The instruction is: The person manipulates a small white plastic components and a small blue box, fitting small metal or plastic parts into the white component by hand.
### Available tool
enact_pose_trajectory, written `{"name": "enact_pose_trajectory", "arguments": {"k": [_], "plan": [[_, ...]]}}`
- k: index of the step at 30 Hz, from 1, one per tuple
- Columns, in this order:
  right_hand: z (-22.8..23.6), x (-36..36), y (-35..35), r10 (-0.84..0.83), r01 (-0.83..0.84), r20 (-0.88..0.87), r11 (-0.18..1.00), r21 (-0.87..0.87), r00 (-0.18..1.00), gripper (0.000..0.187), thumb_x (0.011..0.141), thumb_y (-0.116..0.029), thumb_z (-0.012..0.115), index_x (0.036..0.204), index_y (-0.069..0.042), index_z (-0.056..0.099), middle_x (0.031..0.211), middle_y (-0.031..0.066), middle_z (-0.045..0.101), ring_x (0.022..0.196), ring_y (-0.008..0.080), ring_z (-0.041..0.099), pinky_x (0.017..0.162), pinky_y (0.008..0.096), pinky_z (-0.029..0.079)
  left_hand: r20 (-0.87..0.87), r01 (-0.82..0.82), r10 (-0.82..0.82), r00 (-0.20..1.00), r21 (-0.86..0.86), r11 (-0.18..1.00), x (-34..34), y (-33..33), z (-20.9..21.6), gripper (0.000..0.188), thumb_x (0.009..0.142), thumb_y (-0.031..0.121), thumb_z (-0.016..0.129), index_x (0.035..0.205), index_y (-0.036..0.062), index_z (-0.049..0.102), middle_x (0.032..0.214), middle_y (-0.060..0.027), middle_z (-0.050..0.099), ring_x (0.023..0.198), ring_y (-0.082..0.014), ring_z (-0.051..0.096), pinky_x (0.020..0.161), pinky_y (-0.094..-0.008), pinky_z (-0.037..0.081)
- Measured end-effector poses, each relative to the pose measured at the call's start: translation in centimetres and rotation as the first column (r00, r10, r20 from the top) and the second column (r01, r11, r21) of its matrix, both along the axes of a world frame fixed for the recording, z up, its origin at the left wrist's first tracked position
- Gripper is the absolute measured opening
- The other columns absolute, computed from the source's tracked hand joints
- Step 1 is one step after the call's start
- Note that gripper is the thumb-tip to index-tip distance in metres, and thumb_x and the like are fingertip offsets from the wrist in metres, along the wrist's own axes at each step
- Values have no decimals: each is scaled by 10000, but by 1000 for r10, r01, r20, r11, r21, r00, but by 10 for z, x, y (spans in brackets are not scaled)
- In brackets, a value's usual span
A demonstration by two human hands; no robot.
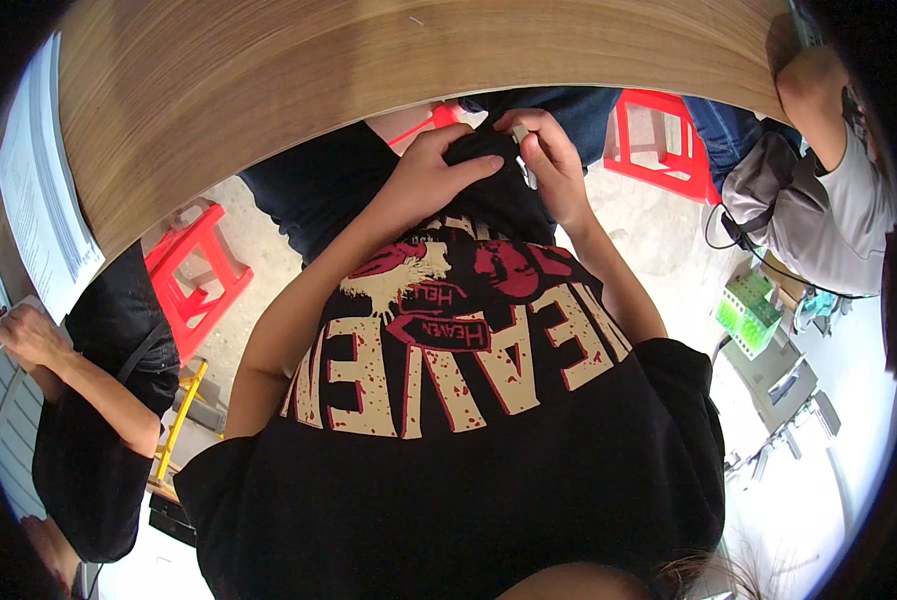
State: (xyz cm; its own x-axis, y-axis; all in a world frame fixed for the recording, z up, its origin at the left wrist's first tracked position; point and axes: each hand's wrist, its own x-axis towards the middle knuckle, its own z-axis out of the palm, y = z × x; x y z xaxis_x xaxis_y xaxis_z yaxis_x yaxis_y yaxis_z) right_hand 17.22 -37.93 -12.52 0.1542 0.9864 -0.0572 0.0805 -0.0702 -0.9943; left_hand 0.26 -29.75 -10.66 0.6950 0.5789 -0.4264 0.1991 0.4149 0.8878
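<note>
Both hands are in front of my lap, just below the near edge of the wooden table (268, 70). My left hand (433, 175) is closed on a bunch of black cloth (483, 147), its thumb lying on top. The cloth looks continuous with the lower part of my printed black T-shirt (448, 470), but the join is hard to make out. Beside it, my right hand (556, 165) pinches a small pale object (521, 134) between thumb and forefinger, against the cloth. Its kind does not show, and the fingers hide part of it.
A stack of printed papers (43, 190) lies at the table's left end. Red plastic stools (196, 280) stand on both sides. A person in black (93, 400) sits at the left, and another in grey (823, 200) at the right. A green box (748, 312) is at the right.
</note>
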Motion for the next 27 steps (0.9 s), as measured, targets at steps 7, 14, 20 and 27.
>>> {"name": "enact_pose_trajectory", "arguments": {"k": [7, 14, 20, 27], "plan": [[0, -5, -11, -281, 251, -550, 959, -131, 786, 318, 940, -355, 511, 1038, -53, 503, 1028, 87, 541, 944, 202, 559, 841, 371, 470, -44, 0, -4, 999, -95, 996, -4, 2, -1, 334, 792, 202, 698, 1008, -43, 629, 877, -91, 667, 777, -133, 634, 706, -249, 498], [16, 48, 16, -308, 317, -631, 943, -102, 712, 488, 967, -488, 330, 1061, -40, 498, 994, 112, 562, 926, 269, 595, 827, 467, 510, -70, 115, -112, 991, 52, 992, 1, 1, -9, 418, 791, 246, 703, 1068, -53, 610, 943, -114, 667, 859, -150, 626, 799, -267, 479], [-2, 53, 7, -352, 359, -694, 922, -143, 628, 467, 965, -499, 326, 1063, -71, 486, 949, 89, 574, 865, 238, 605, 783, 436, 523, -13, 140, -141, 990, -20, 990, -6, 3, -14, 445, 802, 260, 695, 1118, -33, 584, 1011, -96, 641, 913, -148, 606, 831, -277, 464], [-20, 72, -4, -338, 353, -785, 921, -163, 519, 463, 956, -531, 309, 1074, -119, 486, 926, 73, 573, 868, 223, 590, 826, 453, 493, -84, 118, -115, 990, 23, 993, -5, 4, -17, 448, 823, 320, 678, 1106, -19, 602, 1018, -108, 648, 942, -161, 606, 859, -273, 449]]}}
